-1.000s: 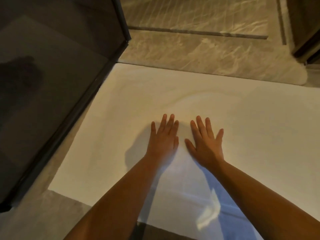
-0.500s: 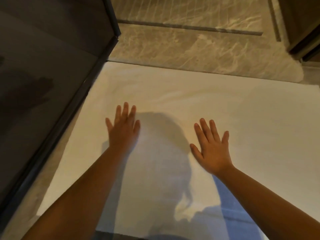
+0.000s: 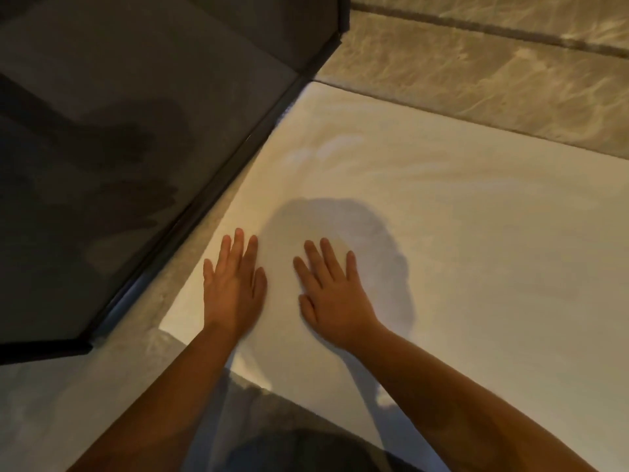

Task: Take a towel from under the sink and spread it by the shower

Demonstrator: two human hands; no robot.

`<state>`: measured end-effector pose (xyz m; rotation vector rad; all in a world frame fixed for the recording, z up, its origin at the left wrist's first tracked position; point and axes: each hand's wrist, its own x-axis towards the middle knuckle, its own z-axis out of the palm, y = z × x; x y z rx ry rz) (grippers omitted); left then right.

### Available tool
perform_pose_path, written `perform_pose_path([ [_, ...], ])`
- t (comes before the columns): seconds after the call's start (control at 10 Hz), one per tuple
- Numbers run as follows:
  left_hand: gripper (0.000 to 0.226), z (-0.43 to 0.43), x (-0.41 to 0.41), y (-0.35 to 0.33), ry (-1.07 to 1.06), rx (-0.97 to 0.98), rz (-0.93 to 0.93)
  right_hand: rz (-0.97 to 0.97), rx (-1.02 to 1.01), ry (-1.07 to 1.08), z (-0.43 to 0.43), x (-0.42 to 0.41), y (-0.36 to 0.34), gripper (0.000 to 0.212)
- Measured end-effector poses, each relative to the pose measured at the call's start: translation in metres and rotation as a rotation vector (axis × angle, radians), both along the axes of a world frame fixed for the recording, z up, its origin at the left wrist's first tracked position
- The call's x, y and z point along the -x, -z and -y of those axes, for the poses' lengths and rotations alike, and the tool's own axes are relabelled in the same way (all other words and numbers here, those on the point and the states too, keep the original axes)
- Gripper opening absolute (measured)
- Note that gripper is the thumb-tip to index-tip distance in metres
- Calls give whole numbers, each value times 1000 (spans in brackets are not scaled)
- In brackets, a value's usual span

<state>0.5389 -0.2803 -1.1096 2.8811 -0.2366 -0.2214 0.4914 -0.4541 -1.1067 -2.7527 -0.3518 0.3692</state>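
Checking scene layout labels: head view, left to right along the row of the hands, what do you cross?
Dark glass shower panel → black bottom frame rail → strip of grey stone floor → left hand flat on the white towel → right hand, also flat → bare towel.

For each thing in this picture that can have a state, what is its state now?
towel: spread flat on the floor, a few faint wrinkles near its far left corner.
left hand: open, palm flat on the towel near its left edge.
right hand: open, palm flat on the towel.
shower glass: beside the towel's left edge; open or closed cannot be told.
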Motion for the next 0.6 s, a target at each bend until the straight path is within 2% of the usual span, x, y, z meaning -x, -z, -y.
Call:
perform_pose_path([
  [0.2, 54, -18, 39, -10, -140, -85, -93, -6, -109, -20, 27, 7, -17, 56],
  [0.3, 59, 5, 59, -13, -149, -98, -72, 1, -88, -12, 66, 34, -26, 54],
  [0.4, 58, 63, 74, -14, -72, -16, -44, 33, -16, 71, 114, 60, -35, 52],
  [0.5, 52, 146, 87, -18, 55, 1, 50, -32, 68, 164, 165, 84, -45, 54],
  [0.6, 49, 215, 98, -31, 228, 68, 53, -48, 143, 269, 209, 104, -55, 54],
])
